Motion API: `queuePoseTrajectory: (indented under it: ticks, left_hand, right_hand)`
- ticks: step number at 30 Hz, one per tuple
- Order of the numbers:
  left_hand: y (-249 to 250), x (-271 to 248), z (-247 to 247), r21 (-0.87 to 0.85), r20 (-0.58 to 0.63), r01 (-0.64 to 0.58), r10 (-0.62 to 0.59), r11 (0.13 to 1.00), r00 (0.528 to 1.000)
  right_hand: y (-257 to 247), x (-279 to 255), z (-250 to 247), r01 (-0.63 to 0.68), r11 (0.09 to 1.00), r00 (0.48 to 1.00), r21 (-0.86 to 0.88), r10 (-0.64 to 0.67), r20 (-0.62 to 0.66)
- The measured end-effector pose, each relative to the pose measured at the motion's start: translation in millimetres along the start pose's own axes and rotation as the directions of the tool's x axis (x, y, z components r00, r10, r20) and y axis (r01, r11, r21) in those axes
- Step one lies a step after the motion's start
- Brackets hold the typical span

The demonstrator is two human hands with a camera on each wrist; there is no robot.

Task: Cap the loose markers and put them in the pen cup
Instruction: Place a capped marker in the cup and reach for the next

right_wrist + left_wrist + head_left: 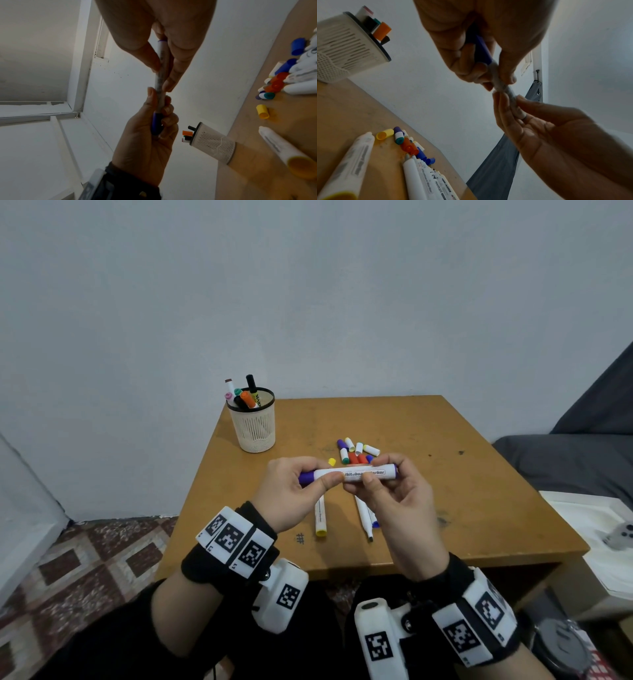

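Both hands hold one white whiteboard marker (pixel 356 474) level above the wooden table (pixel 479 474). My left hand (pixel 318 474) grips its left end, where a purple cap (pixel 306 478) sits on the barrel. My right hand (pixel 373 474) pinches the barrel near the purple tail end. The left wrist view shows the purple cap (pixel 482 50) inside the curled fingers. In the right wrist view, the marker (pixel 161 70) runs between both hands. A cream mesh pen cup (pixel 255 426) with several capped markers stands at the table's far left corner.
Several loose caps (pixel 356 451) lie in a pile behind the hands, with a yellow cap (pixel 331 462) apart from them. Uncapped markers lie under the hands: one with a yellow end (pixel 320 518), others (pixel 364 515) beside it. A grey sofa (pixel 582 460) stands on the right.
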State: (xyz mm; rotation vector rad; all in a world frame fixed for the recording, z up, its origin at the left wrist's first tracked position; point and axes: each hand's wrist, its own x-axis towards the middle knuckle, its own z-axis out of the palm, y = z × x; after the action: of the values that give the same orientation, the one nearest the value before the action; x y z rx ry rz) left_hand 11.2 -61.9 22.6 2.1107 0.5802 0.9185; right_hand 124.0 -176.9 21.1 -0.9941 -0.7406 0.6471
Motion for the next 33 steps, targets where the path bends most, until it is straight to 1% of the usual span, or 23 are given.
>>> queuePoseTrajectory:
  ticks: [3,6,8,11,12,13,14,15,16,17,18,19,20,21,22,24,30,33]
  left_hand:
    - [-2.6,-0.1,-5.0,-0.024,-0.028,0.006,-0.007,1.0,1.0]
    - [-5.7,1.1,-17.7,0.011,-0.054,-0.005,0.005,1.0,0.999]
    - [-7.1,2.5,-29.7,0.067,-0.106,-0.011,0.018,0.998,0.994]
    - [-10.1,5.5,-50.6,0.169,-0.228,0.031,0.009,0.985,0.974]
    - [-11.9,6.8,-57.9,0.204,-0.266,0.05,0.006,0.978,0.964]
    - [-13.7,8.7,-64.7,0.239,-0.298,0.065,0.01,0.969,0.955]
    - [-15.7,10.3,-71.0,0.273,-0.323,0.076,0.017,0.959,0.946]
    - [-16.7,12.3,-76.5,0.297,-0.346,0.086,0.023,0.951,0.938]
    - [-17.6,14.2,-81.2,0.31,-0.371,0.099,0.024,0.946,0.928]
    - [-18.2,16.3,-85.8,0.316,-0.397,0.115,0.021,0.942,0.918]
    - [-18.3,18.3,-89.2,0.318,-0.418,0.131,0.015,0.939,0.908]
    - [-18.9,20.4,-92.8,0.321,-0.431,0.146,0.008,0.936,0.902]
    - [-19.5,22.5,-95.1,0.323,-0.438,0.154,0.003,0.934,0.899]
    - [-20.4,24.8,-97.3,0.326,-0.443,0.161,0.0,0.932,0.897]
    - [-21.3,27.1,-99.5,0.327,-0.447,0.166,-0.003,0.93,0.895]
    - [-23.3,32.3,-103.1,0.312,-0.46,0.17,-0.008,0.935,0.888]
    - [-23.8,48.7,-109.0,0.304,-0.475,0.163,0.001,0.939,0.88]
    - [-23.5,57.1,-112.2,0.309,-0.481,0.159,0.01,0.938,0.876]
  right_hand:
    - [-2.8,7.1,0.1,-0.037,0.996,0.998,-0.077,0.041,0.056]
    - [-4.1,24.9,-2.1,0.004,0.957,0.993,-0.289,0.03,0.113]
    - [-4.6,40.3,-2.4,0.08,0.893,0.99,-0.443,-0.021,0.136]
    - [-4.3,62.7,-0.4,0.181,0.772,0.98,-0.61,-0.094,0.173]
    - [-3.4,68.7,2.0,0.22,0.708,0.971,-0.671,-0.094,0.218]
    - [-1.6,73.5,4.5,0.278,0.621,0.953,-0.733,-0.08,0.294]
    - [1.3,77.0,7.8,0.361,0.509,0.918,-0.782,-0.044,0.395]
    - [5.0,79.4,11.3,0.459,0.373,0.864,-0.806,0.026,0.504]
    - [10.4,80.2,14.6,0.559,0.215,0.793,-0.801,0.142,0.592]
    - [16.6,80.1,18.0,0.658,0.052,0.714,-0.752,0.275,0.644]
    - [22.9,79.7,20.8,0.744,-0.077,0.636,-0.664,0.386,0.668]
    - [29.2,79.2,23.6,0.812,-0.155,0.562,-0.563,0.47,0.68]
    - [33.9,78.1,26.0,0.858,-0.193,0.499,-0.476,0.535,0.682]
    - [38.2,77.4,28.3,0.888,-0.209,0.45,-0.411,0.587,0.674]
    - [41.9,77.1,30.8,0.906,-0.212,0.414,-0.366,0.624,0.663]
    - [48.2,78.0,34.7,0.924,-0.203,0.374,-0.325,0.666,0.646]
    - [53.9,82.4,47.2,0.933,-0.185,0.347,-0.31,0.699,0.626]
    - [50.4,82.5,49.1,0.933,-0.163,0.344,-0.321,0.665,0.663]
